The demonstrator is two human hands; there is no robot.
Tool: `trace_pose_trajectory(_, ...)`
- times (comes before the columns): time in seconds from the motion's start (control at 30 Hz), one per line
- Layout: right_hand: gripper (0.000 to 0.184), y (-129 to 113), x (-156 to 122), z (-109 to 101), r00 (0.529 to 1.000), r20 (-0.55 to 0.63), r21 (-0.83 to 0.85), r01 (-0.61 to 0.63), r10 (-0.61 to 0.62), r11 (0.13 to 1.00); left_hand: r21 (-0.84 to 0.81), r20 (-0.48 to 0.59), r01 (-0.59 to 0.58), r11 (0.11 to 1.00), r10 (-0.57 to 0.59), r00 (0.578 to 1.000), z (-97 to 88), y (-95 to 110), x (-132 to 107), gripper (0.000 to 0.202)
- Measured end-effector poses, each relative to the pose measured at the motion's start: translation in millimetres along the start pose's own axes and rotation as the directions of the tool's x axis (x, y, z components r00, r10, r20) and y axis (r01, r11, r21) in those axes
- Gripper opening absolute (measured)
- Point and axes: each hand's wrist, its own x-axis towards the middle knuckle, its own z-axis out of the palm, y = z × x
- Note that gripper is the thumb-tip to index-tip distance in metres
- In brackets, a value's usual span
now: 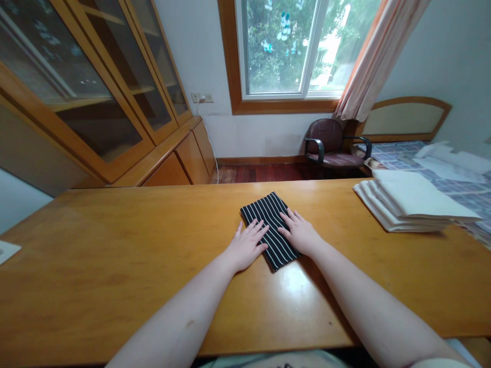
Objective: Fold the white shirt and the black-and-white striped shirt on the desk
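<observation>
A black cloth with white stripes (274,244), folded into a rectangle, lies at a slant on the wooden table. My left hand (248,245) rests flat on its left edge, fingers spread. On the cloth's right side lies my right hand (301,232), also flat with fingers apart. Both palms partly cover the cloth, and neither hand grasps it. What the folds hold inside is hidden.
The yellow-brown table (134,271) spans the view. A stack of folded white cloths (418,202) sits at its right. Beyond are an office chair (333,143), a bed (456,179) and a glass-door cabinet (123,148). White paper (7,250) shows at the left edge.
</observation>
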Motion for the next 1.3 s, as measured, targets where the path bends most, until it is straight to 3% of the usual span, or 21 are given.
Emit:
trace_pose_trajectory(0.13, 0.061, -1, 1, -3, 0.993, -0.063, 0.091, -0.094, 0.1, 0.991, 0.039, -0.111, 0.237, 0.971, -0.231, 0.967, 4.2, -9, 3, 0.061)
trace_pose_trajectory(0.23, 0.059, 4, 4, -6, 0.97, -0.097, 0.252, -0.194, 0.224, 0.948, 0.028, -0.175, 0.511, 0.859, -0.499, 0.848, 5.7, -18, 6, 0.075)
trace_pose_trajectory(0.3, 0.062, 11, 7, -6, 0.947, -0.07, 0.4, -0.26, 0.312, 0.879, 0.025, -0.171, 0.62, 0.784, -0.607, 0.776, 5.9, -24, 8, 0.082)
trace_pose_trajectory(0.33, 0.065, 14, 9, -6, 0.936, -0.043, 0.473, -0.288, 0.348, 0.833, 0.024, -0.161, 0.639, 0.769, -0.628, 0.762, 5.8, -26, 8, 0.083)
trace_pose_trajectory(0.37, 0.068, 18, 11, -6, 0.925, -0.014, 0.537, -0.313, 0.379, 0.783, 0.018, -0.149, 0.636, 0.772, -0.627, 0.765, 5.5, -28, 9, 0.082)
trace_pose_trajectory(0.47, 0.073, 25, 15, -4, 0.902, 0.036, 0.677, -0.339, 0.43, 0.653, -0.023, -0.123, 0.553, 0.833, -0.551, 0.825, 4.1, -26, 9, 0.076)
trace_pose_trajectory(0.6, 0.068, 22, 14, -5, 0.878, 0.119, 0.814, -0.353, 0.464, 0.461, -0.093, -0.102, 0.439, 0.893, -0.447, 0.888, 1.4, -21, 8, 0.073)
trace_pose_trajectory(0.83, 0.032, 16, 6, -11, 0.887, 0.4, 0.905, -0.422, 0.229, 0.055, -0.179, -0.087, 0.366, 0.913, -0.385, 0.919, 2.0, -23, 6, 0.074)
trace_pose_trajectory(0.97, 0.028, 13, 6, -11, 0.921, 0.338, 0.939, -0.343, 0.193, -0.008, -0.215, -0.092, 0.329, 0.92, -0.355, 0.931, 3.1, -25, 6, 0.075)
trace_pose_trajectory(1.17, 0.041, 6, 3, -15, 0.961, 0.255, 0.965, -0.246, 0.103, -0.09, -0.295, -0.102, 0.31, 0.904, -0.352, 0.93, 3.7, -26, 6, 0.075)
trace_pose_trajectory(1.3, 0.041, 9, -1, -17, 0.973, 0.231, 0.967, -0.227, 0.024, -0.118, -0.5, -0.182, 0.24, 0.832, -0.372, 0.91, 4.2, -28, 7, 0.075)
